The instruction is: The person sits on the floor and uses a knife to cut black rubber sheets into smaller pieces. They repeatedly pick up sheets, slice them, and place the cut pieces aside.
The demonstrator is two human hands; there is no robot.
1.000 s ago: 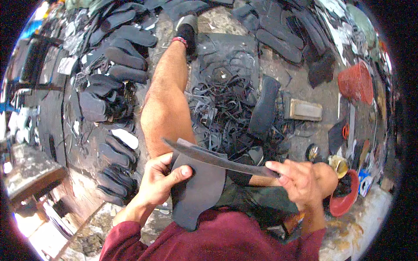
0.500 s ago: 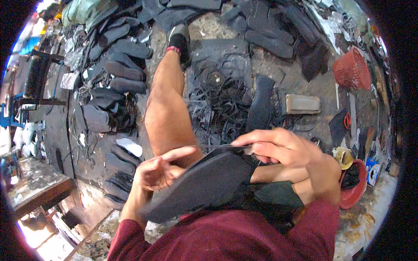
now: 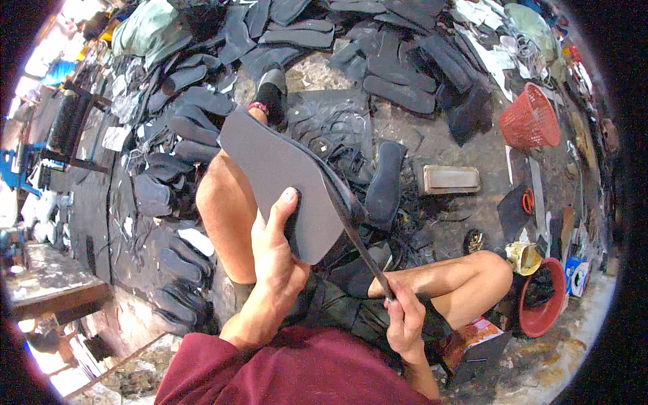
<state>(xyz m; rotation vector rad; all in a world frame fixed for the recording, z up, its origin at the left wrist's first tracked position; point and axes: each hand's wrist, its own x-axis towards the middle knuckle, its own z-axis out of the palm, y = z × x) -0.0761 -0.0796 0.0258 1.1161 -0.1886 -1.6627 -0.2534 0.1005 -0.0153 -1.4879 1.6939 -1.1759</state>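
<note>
My left hand [image 3: 273, 266] grips a shoe sole [image 3: 280, 169] by its near end, thumb lying on the flat grey face. The sole tilts up over my bare leg, its far end toward the upper left. Along its right edge runs a thin dark strip [image 3: 364, 254], which stretches away from the sole down to my right hand [image 3: 406, 317]. The fingers of my right hand are closed on the strip's lower end, above my lap. Whether a blade is also in those fingers, I cannot make out.
Dark soles [image 3: 399, 96] lie in heaps at the far side and left. Black scraps [image 3: 408, 233] and a single sole [image 3: 386, 185] lie beyond my lap. Rightward are a pale block [image 3: 451, 179], a red basket [image 3: 530, 118], orange-handled scissors [image 3: 528, 201] and a red bowl [image 3: 561, 290].
The sole has swung from lying across my lap to pointing up and away. My left hand has closed on it. My right hand has drawn back toward me with the strip.
</note>
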